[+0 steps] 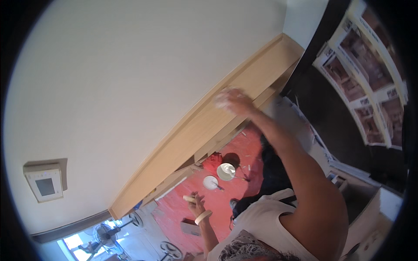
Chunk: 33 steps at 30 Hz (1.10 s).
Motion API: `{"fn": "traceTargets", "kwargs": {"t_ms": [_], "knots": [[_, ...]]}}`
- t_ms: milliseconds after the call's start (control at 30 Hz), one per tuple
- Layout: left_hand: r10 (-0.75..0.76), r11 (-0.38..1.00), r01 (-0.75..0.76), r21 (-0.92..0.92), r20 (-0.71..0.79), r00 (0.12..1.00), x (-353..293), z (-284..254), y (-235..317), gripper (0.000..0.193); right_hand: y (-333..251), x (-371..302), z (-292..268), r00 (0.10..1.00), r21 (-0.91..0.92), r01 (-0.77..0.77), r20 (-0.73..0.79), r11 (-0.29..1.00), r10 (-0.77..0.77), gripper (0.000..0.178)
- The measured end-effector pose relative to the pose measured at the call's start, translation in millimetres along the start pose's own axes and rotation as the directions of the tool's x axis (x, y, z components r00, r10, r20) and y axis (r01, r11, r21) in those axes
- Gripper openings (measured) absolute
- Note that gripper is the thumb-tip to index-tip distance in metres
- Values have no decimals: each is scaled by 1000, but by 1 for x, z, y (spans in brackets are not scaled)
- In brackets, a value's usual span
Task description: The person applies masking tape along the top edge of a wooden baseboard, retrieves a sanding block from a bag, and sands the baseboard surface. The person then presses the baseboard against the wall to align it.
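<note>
My right hand [238, 102] reaches out over the long light-wood shelf [204, 124] along the wall. It is blurred by motion and closed on a whitish, crumpled, cloth-like wad [222, 98] at the shelf's surface. Lower down, my left hand [197, 207] hangs above the red floor, its fingers around a small pale block [189, 199]. A thick cream ring [203, 217] circles the left wrist. Below the shelf stand an open tub with white contents [226, 171] and, beside it, a round white lid [210, 182] with a tool lying across it.
The red floor covering [174, 217] also bears a red crumpled bag or cloth [212, 162] and a grey box [190, 226]. A wall panel with a screen [45, 185] sticks out at left. Fans [106, 235] stand lower left. Dark boards with pictures [365, 78] rise at right.
</note>
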<state>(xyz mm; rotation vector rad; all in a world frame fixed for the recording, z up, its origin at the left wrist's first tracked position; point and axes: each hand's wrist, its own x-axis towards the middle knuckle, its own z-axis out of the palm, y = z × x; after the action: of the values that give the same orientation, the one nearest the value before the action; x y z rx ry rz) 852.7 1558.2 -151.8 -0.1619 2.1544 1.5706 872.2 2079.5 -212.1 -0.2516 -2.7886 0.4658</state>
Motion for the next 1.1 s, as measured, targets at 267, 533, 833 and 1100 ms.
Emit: {"fn": "traceTargets", "kwargs": {"t_ms": [267, 533, 833, 1100], "knots": [[189, 977, -208, 43, 276, 942, -30, 154, 85, 40, 204, -119, -101, 632, -151, -774, -252, 615, 733, 33], [97, 995, -98, 4, 103, 990, -22, 177, 59, 33, 1, -39, 35, 952, 46, 29, -306, 999, -13, 36], [145, 989, -140, -50, 113, 983, -10, 205, 64, 34, 160, -51, -53, 907, -231, -408, -216, 883, 363, 37], [154, 987, -159, 33, 128, 980, 7, 228, 99, 31, 325, -59, -119, 570, -394, -787, -172, 474, 804, 33]]}}
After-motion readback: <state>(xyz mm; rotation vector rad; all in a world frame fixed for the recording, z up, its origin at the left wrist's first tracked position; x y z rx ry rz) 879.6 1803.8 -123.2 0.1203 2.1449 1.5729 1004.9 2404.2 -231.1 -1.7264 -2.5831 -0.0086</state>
